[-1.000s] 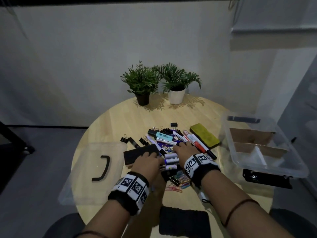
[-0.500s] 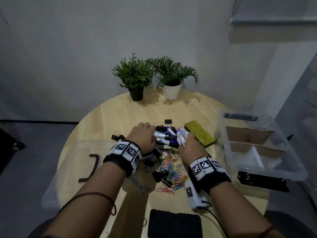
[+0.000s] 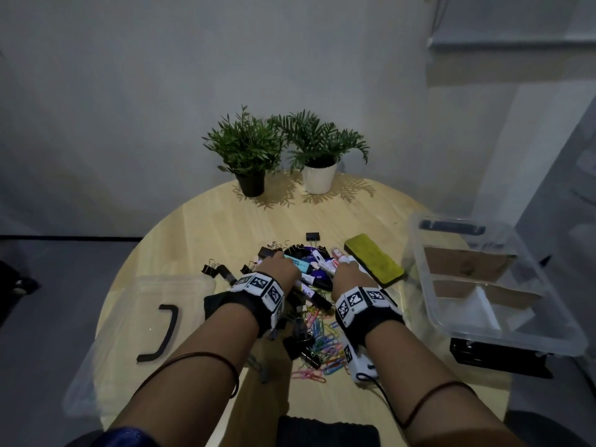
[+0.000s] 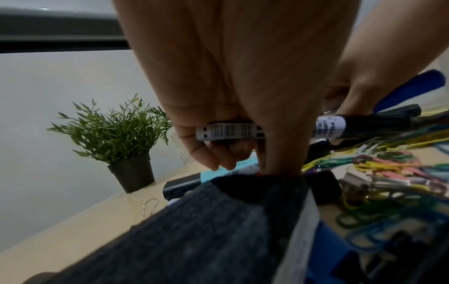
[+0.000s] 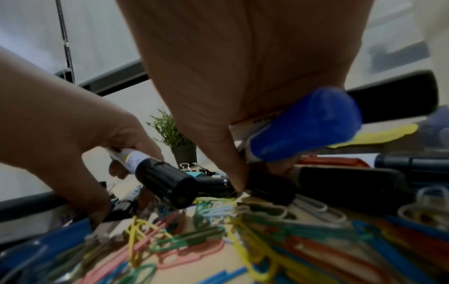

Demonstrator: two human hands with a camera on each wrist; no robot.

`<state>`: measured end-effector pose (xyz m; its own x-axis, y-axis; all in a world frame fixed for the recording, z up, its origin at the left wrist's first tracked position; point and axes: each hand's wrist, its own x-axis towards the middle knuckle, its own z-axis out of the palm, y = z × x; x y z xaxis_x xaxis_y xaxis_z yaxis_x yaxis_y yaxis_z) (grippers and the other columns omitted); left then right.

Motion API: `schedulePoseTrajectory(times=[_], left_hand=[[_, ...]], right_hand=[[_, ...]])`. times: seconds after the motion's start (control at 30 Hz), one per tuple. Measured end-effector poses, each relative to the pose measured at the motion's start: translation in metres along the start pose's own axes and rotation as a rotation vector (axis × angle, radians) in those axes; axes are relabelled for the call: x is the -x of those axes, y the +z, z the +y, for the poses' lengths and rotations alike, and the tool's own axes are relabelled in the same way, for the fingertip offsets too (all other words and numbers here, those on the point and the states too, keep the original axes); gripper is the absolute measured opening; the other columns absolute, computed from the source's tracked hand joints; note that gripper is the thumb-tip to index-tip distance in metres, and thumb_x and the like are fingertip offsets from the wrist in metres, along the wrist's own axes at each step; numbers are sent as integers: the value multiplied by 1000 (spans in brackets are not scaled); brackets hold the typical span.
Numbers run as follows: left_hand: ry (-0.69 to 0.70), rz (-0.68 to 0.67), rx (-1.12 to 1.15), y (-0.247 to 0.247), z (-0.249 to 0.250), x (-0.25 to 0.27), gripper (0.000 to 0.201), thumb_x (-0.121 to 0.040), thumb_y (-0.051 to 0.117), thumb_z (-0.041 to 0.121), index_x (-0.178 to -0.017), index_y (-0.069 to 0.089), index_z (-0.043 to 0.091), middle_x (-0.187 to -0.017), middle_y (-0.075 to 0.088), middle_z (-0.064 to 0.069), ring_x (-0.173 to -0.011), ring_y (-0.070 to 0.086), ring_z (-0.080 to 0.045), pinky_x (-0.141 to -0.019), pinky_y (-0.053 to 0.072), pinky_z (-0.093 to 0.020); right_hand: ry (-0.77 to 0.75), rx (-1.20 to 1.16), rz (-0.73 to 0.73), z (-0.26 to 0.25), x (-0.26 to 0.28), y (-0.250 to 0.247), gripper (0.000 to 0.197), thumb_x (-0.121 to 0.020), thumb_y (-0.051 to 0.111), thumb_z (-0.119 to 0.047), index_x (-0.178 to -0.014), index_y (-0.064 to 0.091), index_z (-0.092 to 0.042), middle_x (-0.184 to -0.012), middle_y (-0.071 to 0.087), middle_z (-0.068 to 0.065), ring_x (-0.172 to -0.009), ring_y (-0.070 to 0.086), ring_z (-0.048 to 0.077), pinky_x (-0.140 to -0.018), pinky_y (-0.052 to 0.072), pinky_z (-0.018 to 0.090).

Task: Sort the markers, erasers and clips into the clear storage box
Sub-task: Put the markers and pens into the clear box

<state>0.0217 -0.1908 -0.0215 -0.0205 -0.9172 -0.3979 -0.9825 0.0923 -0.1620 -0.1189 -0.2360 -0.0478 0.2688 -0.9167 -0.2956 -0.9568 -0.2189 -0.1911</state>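
Note:
A pile of markers (image 3: 317,264) lies at the table's middle. My left hand (image 3: 279,264) is on its left side, fingers curled round a black marker with a white label (image 4: 230,130). My right hand (image 3: 350,274) is on the pile's right side and grips a blue-capped marker (image 5: 303,124). A yellow eraser (image 3: 374,258) lies just right of the right hand. Coloured paper clips (image 3: 322,337) and black binder clips (image 3: 213,269) are scattered between and near my wrists. The clear storage box (image 3: 429,285) stands at the table's right edge, with cardboard dividers inside.
The box's clear lid (image 3: 145,317) with a black handle lies at the left. Two potted plants (image 3: 251,150) stand at the far edge. A single binder clip (image 3: 312,236) lies beyond the pile. A dark felt eraser (image 4: 194,230) sits under my left wrist.
Both hands have moved forward from the near side of the pile onto the markers and closed round them. The view has shifted slightly.

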Motion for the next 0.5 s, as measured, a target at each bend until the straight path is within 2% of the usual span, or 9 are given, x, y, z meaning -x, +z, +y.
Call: schedulePoseTrajectory(times=[0.07, 0.17, 0.2, 0.23, 0.27, 0.3, 0.33, 0.43, 0.5], left_hand=[[4, 30, -13, 0, -2, 2, 30, -94, 55, 17, -124, 60, 16, -129, 52, -13, -124, 38, -33, -97, 40, -43], [-11, 196, -16, -4, -9, 10, 30, -93, 53, 16, -123, 55, 15, -126, 51, -10, -120, 40, -30, -95, 41, -39], [-27, 258, -1, -6, -12, 16, 29, -93, 51, 16, -122, 53, 13, -125, 51, -9, -119, 41, -29, -93, 40, -37], [-46, 321, 23, -10, -16, 22, 28, -93, 50, 16, -121, 52, 12, -124, 51, -8, -118, 41, -29, -92, 39, -37], [-67, 379, 58, -13, -19, 29, 27, -94, 48, 16, -120, 51, 12, -122, 51, -8, -116, 42, -28, -91, 39, -36], [-88, 435, 107, -18, -23, 35, 25, -94, 47, 17, -118, 51, 11, -121, 51, -9, -114, 42, -28, -90, 39, -36], [-113, 486, 185, -23, -26, 43, 23, -95, 47, 19, -116, 51, 10, -119, 51, -10, -111, 43, -29, -89, 39, -36], [-163, 633, 466, -41, -29, 67, 23, -98, 45, 22, -111, 52, 4, -112, 47, -14, -103, 44, -31, -84, 38, -37], [-164, 682, 587, -52, -25, 81, 22, -100, 43, 23, -108, 50, 4, -108, 47, -15, -97, 46, -31, -80, 38, -37]], right_hand=[[2, -3, -11, -1, 1, 2, 38, -97, 37, -8, -135, 41, -6, -146, 35, 13, -129, 48, 26, -99, 44, 40], [16, -79, 21, 1, 4, 1, 37, -95, 46, -13, -131, 43, -6, -140, 41, 15, -118, 55, 28, -91, 47, 37], [18, -133, 34, 2, 6, -3, 39, -94, 50, -16, -131, 43, -6, -135, 47, 14, -113, 57, 28, -86, 49, 34], [22, -195, 43, 2, 9, -10, 39, -93, 52, -19, -128, 45, -5, -125, 54, 13, -104, 59, 28, -74, 50, 30], [24, -261, 43, 2, 13, -18, 36, -92, 53, -19, -124, 48, -2, -115, 58, 14, -93, 59, 29, -60, 46, 28], [20, -325, 48, 2, 16, -28, 33, -92, 52, -20, -120, 50, -1, -112, 60, 16, -87, 57, 30, -55, 39, 28], [13, -386, 54, 2, 22, -40, 32, -93, 52, -21, -118, 51, 0, -114, 60, 18, -87, 57, 32, -58, 37, 27], [-33, -523, 151, 1, 43, -81, 34, -93, 50, -21, -120, 48, -1, -120, 58, 19, -101, 58, 34, -70, 36, 28], [-71, -510, 245, 8, 58, -111, 34, -92, 48, -20, -124, 47, -5, -120, 59, 18, -103, 58, 33, -73, 37, 29]])
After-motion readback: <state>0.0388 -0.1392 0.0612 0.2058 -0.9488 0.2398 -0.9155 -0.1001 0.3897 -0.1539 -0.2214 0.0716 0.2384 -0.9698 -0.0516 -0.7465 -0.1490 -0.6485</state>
